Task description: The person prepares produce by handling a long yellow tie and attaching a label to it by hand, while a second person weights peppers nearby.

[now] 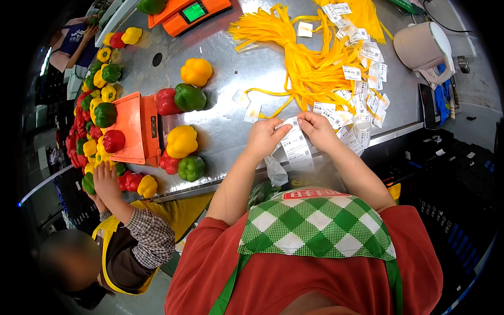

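Note:
Between my hands hangs a strip of printed white labels (297, 147), over the table's front edge. The thumb and fingers of my left hand (264, 138) pinch its upper left side. My right hand (318, 130) grips the top right corner. Just beyond lies a bundle of yellow mesh straps (311, 67), many with white tags at their ends. A roll of labels (361, 132) sits right of my right hand. Left of my hands, yellow, red and green bell peppers stand in small groups, among them a yellow bell pepper (182, 141) and a green one (191, 168).
An orange scale (149, 130) stands left, with a red pepper on its tray; another orange scale (197, 15) is at the back. Peppers are heaped at the far left, where a co-worker's hand (107, 181) reaches. A large mug (423, 49) stands right on the metal table (224, 106).

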Tool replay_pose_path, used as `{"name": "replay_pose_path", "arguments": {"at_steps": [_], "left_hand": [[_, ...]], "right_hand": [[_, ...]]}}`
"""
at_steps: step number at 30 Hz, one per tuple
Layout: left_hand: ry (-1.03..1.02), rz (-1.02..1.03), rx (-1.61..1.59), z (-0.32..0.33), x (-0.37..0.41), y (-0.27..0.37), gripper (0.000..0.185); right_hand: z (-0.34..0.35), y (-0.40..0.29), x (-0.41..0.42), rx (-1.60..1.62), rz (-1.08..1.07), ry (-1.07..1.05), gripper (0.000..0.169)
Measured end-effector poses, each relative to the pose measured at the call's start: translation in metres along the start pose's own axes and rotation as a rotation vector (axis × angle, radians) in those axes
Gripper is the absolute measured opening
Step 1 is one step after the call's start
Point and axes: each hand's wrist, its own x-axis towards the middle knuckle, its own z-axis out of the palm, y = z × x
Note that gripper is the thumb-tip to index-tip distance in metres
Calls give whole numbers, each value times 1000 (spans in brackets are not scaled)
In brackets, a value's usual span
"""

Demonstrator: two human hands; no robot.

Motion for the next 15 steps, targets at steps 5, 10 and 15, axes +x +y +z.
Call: {"name": "replay_pose_path", "arguments": {"at_steps": [5, 10, 15], "left_hand": [[-45, 0, 55, -3, 2, 2, 25], [-50, 9, 91, -1, 4, -1, 26], [-47, -31, 94, 0, 5, -1, 26]], "right_hand": [[-1, 0, 0, -15, 4, -10, 15], [-1, -7, -3, -52, -2, -26, 15], [0, -8, -4, -26, -39, -40, 14]]}}
